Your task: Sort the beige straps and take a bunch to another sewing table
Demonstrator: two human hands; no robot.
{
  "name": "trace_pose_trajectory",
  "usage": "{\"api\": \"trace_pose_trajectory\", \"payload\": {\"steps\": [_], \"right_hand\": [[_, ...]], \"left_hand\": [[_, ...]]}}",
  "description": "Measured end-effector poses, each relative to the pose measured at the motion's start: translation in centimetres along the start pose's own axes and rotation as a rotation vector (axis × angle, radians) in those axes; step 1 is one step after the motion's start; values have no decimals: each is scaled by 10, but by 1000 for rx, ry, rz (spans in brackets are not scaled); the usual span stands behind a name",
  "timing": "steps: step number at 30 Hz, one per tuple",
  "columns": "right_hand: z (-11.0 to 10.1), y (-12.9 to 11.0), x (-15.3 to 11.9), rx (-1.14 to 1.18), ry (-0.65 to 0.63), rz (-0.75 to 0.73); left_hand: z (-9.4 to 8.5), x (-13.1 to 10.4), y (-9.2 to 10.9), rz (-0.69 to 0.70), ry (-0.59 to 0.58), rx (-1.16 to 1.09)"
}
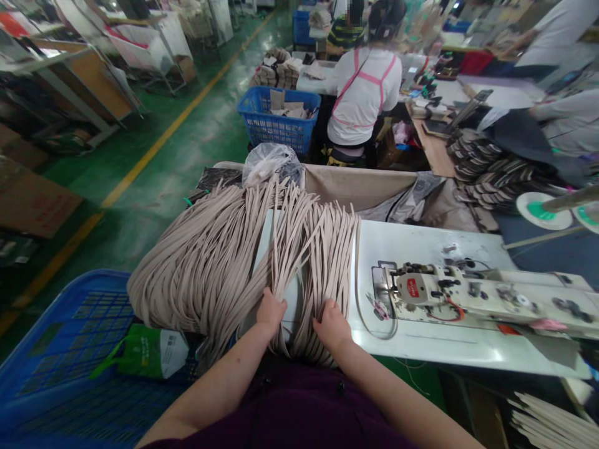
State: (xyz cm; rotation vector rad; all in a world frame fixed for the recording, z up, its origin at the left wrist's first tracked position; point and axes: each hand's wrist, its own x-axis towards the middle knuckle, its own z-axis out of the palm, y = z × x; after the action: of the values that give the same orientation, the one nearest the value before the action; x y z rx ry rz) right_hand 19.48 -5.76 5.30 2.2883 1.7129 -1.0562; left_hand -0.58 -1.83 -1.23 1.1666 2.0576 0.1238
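Note:
A big heap of long beige fabric strips [201,249] drapes over the left end of the white sewing table [421,237] and hangs toward me. My left hand [271,312] is closed around some strips in the middle of the heap. A short way to its right, my right hand [333,324] grips the right-hand bundle of strips [334,249], its fingers curled among them. One loose strip curves off on the tabletop, passing near small pink-handled snips [378,307] beside the sewing machine [421,290].
At lower left is a blue plastic basket [70,312] with a green bag [145,352] in it. Behind the table stands a fabric-lined bin [360,184]. Beyond, a seated person [362,93] works near another blue basket [278,125]. Thread spools [543,210] stand at right.

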Motion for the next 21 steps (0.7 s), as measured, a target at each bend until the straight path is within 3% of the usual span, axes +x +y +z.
{"api": "trace_pose_trajectory", "payload": {"steps": [6,13,17,21], "right_hand": [[-1,-1,-3,-44,-2,11],[-4,-2,0,-48,-9,38],[-7,-2,2,-28,-2,79],[-8,-1,3,4,4,91]], "left_hand": [[14,-16,-1,206,229,167],[15,-23,-11,382,350,264],[12,-28,-13,624,302,324],[12,-27,-8,847,77,333]]}}
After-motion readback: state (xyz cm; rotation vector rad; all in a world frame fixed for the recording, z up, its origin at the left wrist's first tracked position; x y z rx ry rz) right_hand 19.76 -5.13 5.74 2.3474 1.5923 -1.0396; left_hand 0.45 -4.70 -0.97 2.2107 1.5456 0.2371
